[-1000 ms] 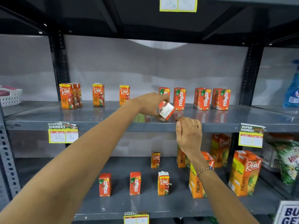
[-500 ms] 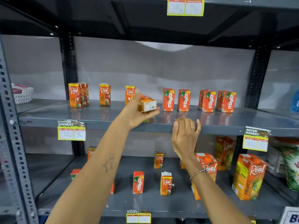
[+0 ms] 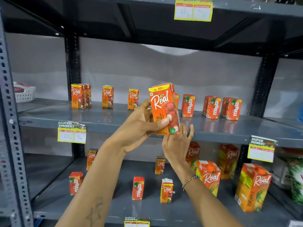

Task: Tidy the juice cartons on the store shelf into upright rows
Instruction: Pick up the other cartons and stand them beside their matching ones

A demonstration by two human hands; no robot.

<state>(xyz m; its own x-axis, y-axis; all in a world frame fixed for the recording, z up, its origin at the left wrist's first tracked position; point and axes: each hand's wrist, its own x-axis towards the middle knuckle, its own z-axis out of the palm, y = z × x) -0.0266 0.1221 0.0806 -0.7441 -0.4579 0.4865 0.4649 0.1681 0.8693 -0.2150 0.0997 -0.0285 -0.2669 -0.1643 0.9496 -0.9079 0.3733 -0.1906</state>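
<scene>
My left hand grips a small orange Real litchi carton, held upright in front of the middle shelf. My right hand is just below and behind it, fingers spread, touching the carton's lower right side. On the shelf stand Real cartons at the left and red Maaza cartons at the right, all upright. One more carton is mostly hidden behind the held one.
The lower shelf holds scattered small Maaza and Real cartons, plus large Real pineapple cartons at the right. A white basket sits at the far left. Price tags hang from shelf edges. A perforated steel upright stands left.
My left hand has turned the carton from lying sideways to upright and pulled it toward me. My right hand rose from the shelf edge to the carton's base. The view moved closer.
</scene>
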